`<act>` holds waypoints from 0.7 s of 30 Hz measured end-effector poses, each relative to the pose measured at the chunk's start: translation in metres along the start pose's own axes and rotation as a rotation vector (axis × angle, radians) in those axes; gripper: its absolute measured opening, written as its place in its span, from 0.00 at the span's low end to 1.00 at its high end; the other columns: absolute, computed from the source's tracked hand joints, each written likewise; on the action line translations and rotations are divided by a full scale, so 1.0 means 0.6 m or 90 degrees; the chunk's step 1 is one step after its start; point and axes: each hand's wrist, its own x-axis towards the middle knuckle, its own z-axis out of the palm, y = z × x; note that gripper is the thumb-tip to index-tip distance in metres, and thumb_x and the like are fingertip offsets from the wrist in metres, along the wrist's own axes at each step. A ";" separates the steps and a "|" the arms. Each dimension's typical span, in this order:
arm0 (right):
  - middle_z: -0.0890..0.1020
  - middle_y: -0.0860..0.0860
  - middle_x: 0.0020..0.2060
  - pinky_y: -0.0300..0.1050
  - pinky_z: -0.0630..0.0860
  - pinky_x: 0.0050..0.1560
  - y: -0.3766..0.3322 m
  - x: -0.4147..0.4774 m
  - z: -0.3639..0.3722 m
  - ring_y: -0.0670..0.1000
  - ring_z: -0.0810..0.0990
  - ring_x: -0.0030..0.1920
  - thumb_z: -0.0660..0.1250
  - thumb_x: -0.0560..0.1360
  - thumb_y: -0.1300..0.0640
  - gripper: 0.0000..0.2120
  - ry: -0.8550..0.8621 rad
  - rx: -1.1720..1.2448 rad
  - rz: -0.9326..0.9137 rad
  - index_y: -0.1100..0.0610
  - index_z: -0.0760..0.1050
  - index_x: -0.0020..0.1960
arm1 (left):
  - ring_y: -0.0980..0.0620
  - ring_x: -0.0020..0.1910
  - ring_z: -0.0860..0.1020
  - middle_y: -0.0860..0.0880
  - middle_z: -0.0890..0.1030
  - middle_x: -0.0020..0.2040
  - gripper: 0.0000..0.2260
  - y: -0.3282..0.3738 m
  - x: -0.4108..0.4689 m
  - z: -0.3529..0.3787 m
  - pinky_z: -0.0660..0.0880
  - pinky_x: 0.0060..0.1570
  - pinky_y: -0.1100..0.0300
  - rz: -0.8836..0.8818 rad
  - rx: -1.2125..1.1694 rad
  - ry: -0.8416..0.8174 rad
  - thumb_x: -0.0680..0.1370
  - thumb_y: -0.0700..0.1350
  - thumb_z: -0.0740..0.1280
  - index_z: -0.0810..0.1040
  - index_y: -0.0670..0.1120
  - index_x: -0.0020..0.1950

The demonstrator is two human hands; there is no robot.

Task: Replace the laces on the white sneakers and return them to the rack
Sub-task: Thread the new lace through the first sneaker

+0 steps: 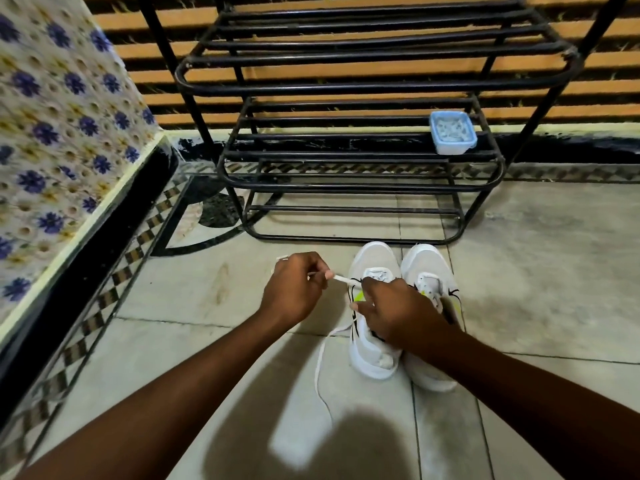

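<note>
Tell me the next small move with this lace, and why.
Probably draw the lace further out to the left: the left hand pinches it taut from the sneaker, the right hand grips that sneaker's upper, and a slack length trails on the floor.

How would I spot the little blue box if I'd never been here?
Find the black metal shoe rack against the striped wall. On a middle shelf, at the right end, sits the blue box. It is the only thing on the rack.
</note>
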 end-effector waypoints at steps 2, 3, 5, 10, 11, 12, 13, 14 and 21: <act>0.77 0.56 0.40 0.47 0.65 0.39 0.001 -0.001 0.006 0.63 0.78 0.44 0.60 0.78 0.39 0.14 0.060 0.038 -0.014 0.47 0.61 0.43 | 0.55 0.57 0.82 0.59 0.85 0.37 0.09 0.002 -0.003 0.004 0.78 0.58 0.48 -0.007 -0.030 -0.008 0.80 0.47 0.69 0.79 0.51 0.39; 0.77 0.55 0.37 0.47 0.65 0.38 0.000 -0.003 0.005 0.63 0.78 0.42 0.60 0.77 0.41 0.14 0.085 0.071 -0.015 0.48 0.61 0.41 | 0.55 0.54 0.83 0.57 0.85 0.36 0.09 0.005 -0.004 0.007 0.79 0.57 0.47 -0.013 -0.054 -0.010 0.81 0.47 0.68 0.78 0.50 0.41; 0.76 0.51 0.30 0.49 0.70 0.36 -0.001 -0.007 -0.002 0.60 0.77 0.36 0.66 0.74 0.49 0.13 0.145 0.146 0.006 0.53 0.67 0.38 | 0.52 0.46 0.84 0.55 0.86 0.36 0.08 0.013 -0.009 0.014 0.79 0.54 0.45 -0.018 -0.106 -0.013 0.84 0.46 0.65 0.75 0.49 0.44; 0.81 0.53 0.29 0.46 0.77 0.38 -0.012 -0.022 -0.029 0.53 0.82 0.33 0.72 0.71 0.64 0.08 0.166 0.358 0.071 0.53 0.77 0.43 | 0.53 0.40 0.83 0.50 0.87 0.38 0.10 0.049 -0.007 0.030 0.78 0.48 0.53 -0.041 -0.226 -0.017 0.86 0.48 0.62 0.72 0.48 0.45; 0.82 0.52 0.29 0.45 0.79 0.38 -0.014 -0.025 -0.039 0.50 0.83 0.33 0.71 0.71 0.64 0.07 0.161 0.377 0.058 0.52 0.78 0.42 | 0.55 0.38 0.83 0.48 0.87 0.39 0.10 0.063 -0.005 0.033 0.77 0.43 0.57 -0.058 -0.285 -0.020 0.86 0.47 0.62 0.72 0.46 0.46; 0.83 0.49 0.29 0.43 0.80 0.39 -0.017 -0.028 -0.050 0.46 0.83 0.34 0.69 0.71 0.64 0.07 0.162 0.386 0.035 0.52 0.79 0.41 | 0.55 0.36 0.83 0.46 0.87 0.40 0.10 0.078 -0.005 0.034 0.77 0.40 0.61 -0.079 -0.351 -0.031 0.86 0.46 0.62 0.73 0.44 0.47; 0.83 0.46 0.30 0.39 0.80 0.40 -0.021 -0.032 -0.064 0.41 0.83 0.35 0.67 0.71 0.64 0.08 0.168 0.384 0.009 0.53 0.79 0.40 | 0.54 0.36 0.84 0.44 0.86 0.39 0.10 0.091 -0.005 0.035 0.79 0.40 0.60 -0.094 -0.417 -0.046 0.86 0.45 0.62 0.73 0.41 0.48; 0.83 0.45 0.31 0.35 0.79 0.41 -0.022 -0.036 -0.080 0.39 0.83 0.36 0.65 0.71 0.65 0.08 0.178 0.375 -0.015 0.54 0.80 0.40 | 0.51 0.36 0.84 0.44 0.86 0.38 0.10 0.104 -0.003 0.039 0.82 0.43 0.56 -0.102 -0.467 -0.063 0.86 0.44 0.62 0.73 0.39 0.49; 0.80 0.47 0.30 0.40 0.76 0.39 0.012 -0.027 -0.145 0.44 0.79 0.34 0.66 0.71 0.64 0.08 0.304 0.279 -0.032 0.52 0.77 0.41 | 0.55 0.34 0.83 0.47 0.84 0.34 0.09 0.150 -0.007 0.055 0.79 0.38 0.63 -0.029 -0.440 -0.155 0.87 0.41 0.58 0.72 0.36 0.52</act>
